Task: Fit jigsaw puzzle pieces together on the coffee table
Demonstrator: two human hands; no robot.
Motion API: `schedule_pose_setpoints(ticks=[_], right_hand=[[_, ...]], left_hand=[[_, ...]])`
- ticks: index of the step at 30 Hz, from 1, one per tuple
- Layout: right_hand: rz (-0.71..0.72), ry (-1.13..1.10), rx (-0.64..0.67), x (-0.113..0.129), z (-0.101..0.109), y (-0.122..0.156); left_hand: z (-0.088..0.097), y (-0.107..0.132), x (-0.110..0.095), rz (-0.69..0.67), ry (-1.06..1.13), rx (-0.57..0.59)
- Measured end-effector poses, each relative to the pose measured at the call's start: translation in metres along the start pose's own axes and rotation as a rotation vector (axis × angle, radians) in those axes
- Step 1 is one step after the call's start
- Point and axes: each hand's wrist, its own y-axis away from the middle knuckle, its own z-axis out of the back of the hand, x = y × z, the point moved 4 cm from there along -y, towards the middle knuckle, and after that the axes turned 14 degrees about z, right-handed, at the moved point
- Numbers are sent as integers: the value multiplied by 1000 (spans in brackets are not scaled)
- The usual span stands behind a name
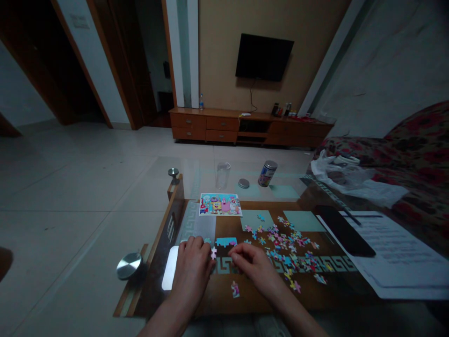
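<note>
Puzzle pieces (287, 260), dozens; cartoon picture (220, 205), one

On the table (264, 299), a puzzle strip (226, 241) lies just beyond and between left hand (193, 260) and right hand (251, 262), with a lone piece (235, 289) nearer, between the forearms, and loose pieces (280, 241) spread to the right. Behind the strip, picture card (220, 205); farther back, left to right, jar (222, 175), lid (243, 183), tin (267, 173). Far right, phone (345, 231) over the left part of papers (403, 252), plastic bag (368, 187) behind; beyond the table, cabinet (220, 124) along the wall, television (264, 57) above it.
</note>
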Motion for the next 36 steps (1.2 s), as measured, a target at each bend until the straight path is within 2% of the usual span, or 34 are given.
schedule_pose_setpoints(ticks=[10,24,36], right_hand=[[13,-26,-26,0,6,0],[33,-42,-42,2,9,0],[9,-44,-49,10,15,1]], left_hand=[[-9,-3,-9,9,20,5],[-8,-6,-19,29,-10,-10],[-7,-5,-20,34,-31,-1]])
